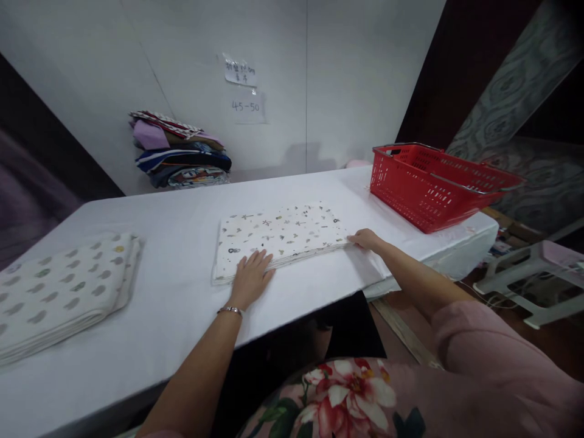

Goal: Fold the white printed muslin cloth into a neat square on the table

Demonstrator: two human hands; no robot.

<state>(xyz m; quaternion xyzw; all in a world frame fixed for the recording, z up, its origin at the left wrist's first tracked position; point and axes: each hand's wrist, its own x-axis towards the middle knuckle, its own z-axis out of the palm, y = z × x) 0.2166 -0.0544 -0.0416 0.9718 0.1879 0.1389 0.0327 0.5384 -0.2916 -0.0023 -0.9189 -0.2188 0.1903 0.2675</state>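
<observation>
A folded white cloth (278, 234) printed with small dark and tan motifs lies flat on the white table (182, 201), in front of me. My left hand (250, 277) rests flat on its near edge, fingers stretched out and spread. A bracelet sits on that wrist. My right hand (365, 239) touches the cloth's near right corner, with its fingers curled at the edge; whether they grip the fabric I cannot see.
A folded dotted cloth (59, 286) lies at the table's left end. A pile of mixed folded fabrics (180, 151) leans against the back wall. A red plastic basket (433, 182) stands at the right end. A pale plastic stool (533, 274) sits on the floor at the right.
</observation>
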